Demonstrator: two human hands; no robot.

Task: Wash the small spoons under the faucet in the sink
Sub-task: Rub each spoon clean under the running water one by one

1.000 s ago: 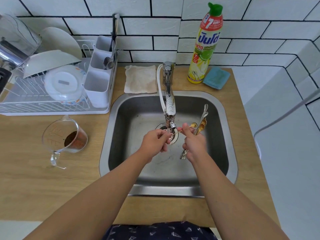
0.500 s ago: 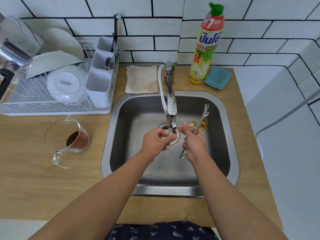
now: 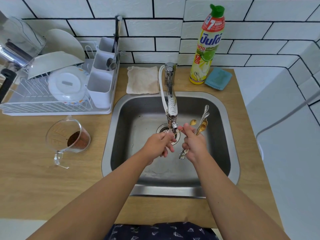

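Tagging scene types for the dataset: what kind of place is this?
Most likely a small home kitchen: a steel sink with a faucet set in a wood counter, a dish rack holding plates, and a bottle of dish soap against a white tiled wall.

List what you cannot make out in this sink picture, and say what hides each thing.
Head view:
- Gold spoon: handle end hidden by the left hand.
- Spoon bundle: shafts covered by the right hand; count unclear.
- Water at the faucet: too faint to tell.
- Blender: cut off by the left edge.
- Bottle small print: too small.
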